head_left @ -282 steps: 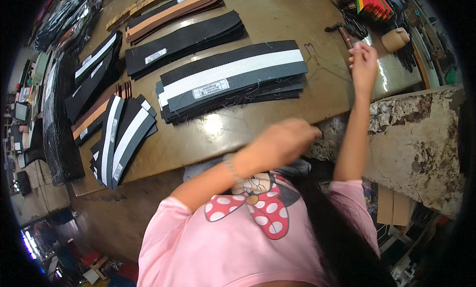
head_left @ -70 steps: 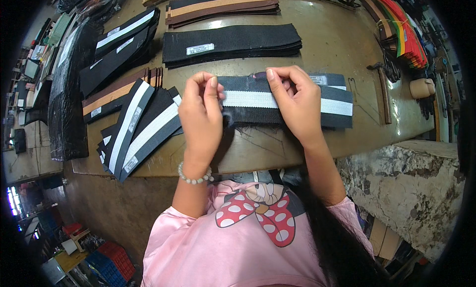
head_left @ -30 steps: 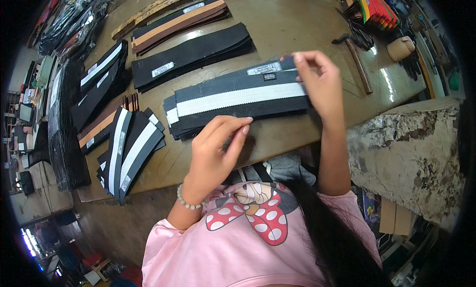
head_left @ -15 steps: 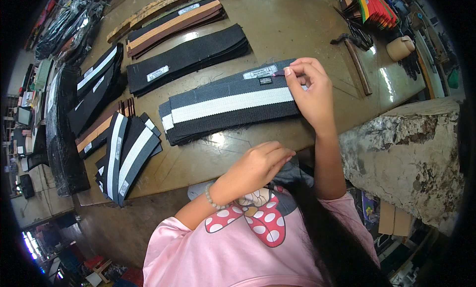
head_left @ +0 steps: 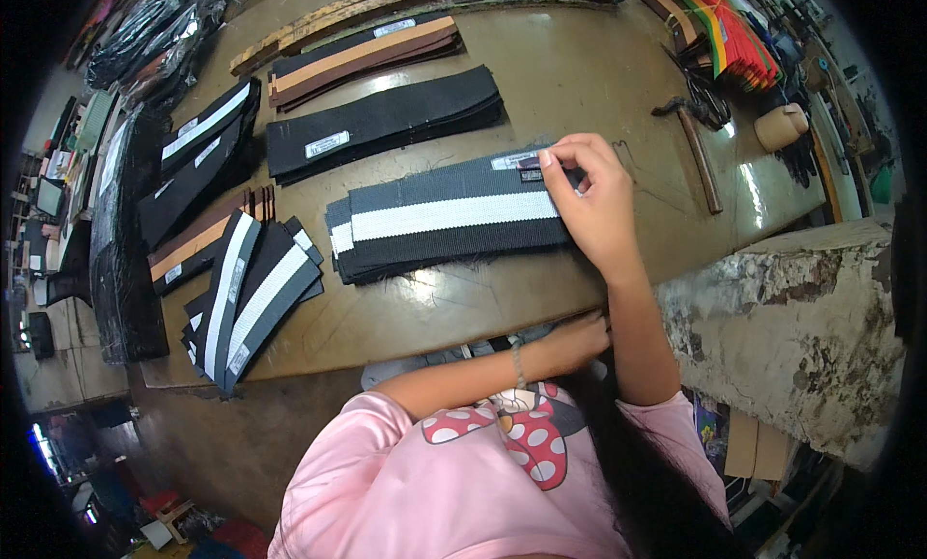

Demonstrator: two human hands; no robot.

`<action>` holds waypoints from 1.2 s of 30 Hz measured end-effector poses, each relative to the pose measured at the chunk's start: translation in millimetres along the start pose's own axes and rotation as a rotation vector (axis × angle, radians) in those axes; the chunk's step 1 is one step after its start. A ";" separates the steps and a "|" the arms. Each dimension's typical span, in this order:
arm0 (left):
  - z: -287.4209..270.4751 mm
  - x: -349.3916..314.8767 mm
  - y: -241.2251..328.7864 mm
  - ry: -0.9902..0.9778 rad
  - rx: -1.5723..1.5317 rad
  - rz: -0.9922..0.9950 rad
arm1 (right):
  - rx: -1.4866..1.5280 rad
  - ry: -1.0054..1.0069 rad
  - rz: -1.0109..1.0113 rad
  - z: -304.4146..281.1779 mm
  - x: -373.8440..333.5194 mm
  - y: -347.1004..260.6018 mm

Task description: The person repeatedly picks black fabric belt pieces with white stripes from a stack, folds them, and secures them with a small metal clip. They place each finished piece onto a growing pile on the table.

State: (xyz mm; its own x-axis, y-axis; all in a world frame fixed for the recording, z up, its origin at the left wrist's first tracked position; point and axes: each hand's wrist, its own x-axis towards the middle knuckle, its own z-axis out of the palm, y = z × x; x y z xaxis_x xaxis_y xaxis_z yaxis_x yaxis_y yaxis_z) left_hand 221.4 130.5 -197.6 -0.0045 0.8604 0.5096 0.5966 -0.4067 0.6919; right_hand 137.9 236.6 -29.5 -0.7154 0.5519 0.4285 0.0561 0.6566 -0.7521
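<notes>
A stack of striped woven bands [head_left: 454,211], grey, white and black with frayed edges, lies on the table before me. Over its right end is my right hand [head_left: 591,197], thumb and forefinger pinched at a small dark label [head_left: 532,175] beside a larger pale label [head_left: 512,160]. Whatever sits between those fingertips is too small to make out. My left hand [head_left: 579,340], below a beaded bracelet, is drawn across my body at the table's front edge. Its fingers are partly hidden at my right forearm, so their grip does not show.
Black bands [head_left: 386,125] and brown-tan bands [head_left: 367,62] lie behind the stack; more striped bands [head_left: 256,303] fan out at left. A hammer [head_left: 697,158], a beige container [head_left: 780,127] and red-edged pieces [head_left: 739,52] are at far right. A rough stone block [head_left: 782,337] adjoins the table.
My left hand has moved right and down, going from above the table edge to beneath my right forearm. My right hand has shifted slightly down and left at the labels.
</notes>
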 end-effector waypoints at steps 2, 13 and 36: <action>-39.2 -2.3 22.3 -0.011 -0.103 -0.124 | 0.018 0.008 0.019 3.1 -0.6 0.7; -257.6 2.7 68.7 0.211 0.688 -0.256 | 0.393 0.185 0.218 -16.5 -5.6 24.2; -399.5 -242.3 119.9 0.288 0.903 -1.295 | 0.615 0.318 0.512 -82.9 -40.3 137.1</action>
State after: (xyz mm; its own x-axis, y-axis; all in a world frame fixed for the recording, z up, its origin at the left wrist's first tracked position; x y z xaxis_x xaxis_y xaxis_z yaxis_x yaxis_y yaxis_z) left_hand -26.6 -249.4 -33.8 -0.9410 0.3383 -0.0045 0.3263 0.9110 0.2522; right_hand 232.2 347.0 -108.4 -0.4705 0.8823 0.0134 -0.1347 -0.0568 -0.9893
